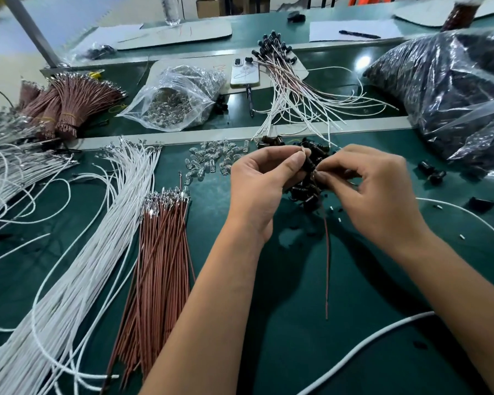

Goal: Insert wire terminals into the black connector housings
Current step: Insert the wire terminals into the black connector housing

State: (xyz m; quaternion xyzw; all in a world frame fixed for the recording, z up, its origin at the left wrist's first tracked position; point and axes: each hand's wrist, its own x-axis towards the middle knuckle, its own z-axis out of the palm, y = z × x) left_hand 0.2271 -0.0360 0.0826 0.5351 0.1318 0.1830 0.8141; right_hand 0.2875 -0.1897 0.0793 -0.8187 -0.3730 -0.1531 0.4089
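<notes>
Green table, white wires, black housings

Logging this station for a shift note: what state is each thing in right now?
left hand: pinching black housing
right hand: pinching red wire at housing
red wire: hanging down to mat
brown wire bundle: loose, flat
white wire bundle: loose, fanned
clear bulb bag: open
phone: face down

A black connector housing sits pinched at centre frame, a red wire trailing toward six o'clock; loose black housings lie heaped just beneath, brown wires bundled at eight o'clock.
</notes>
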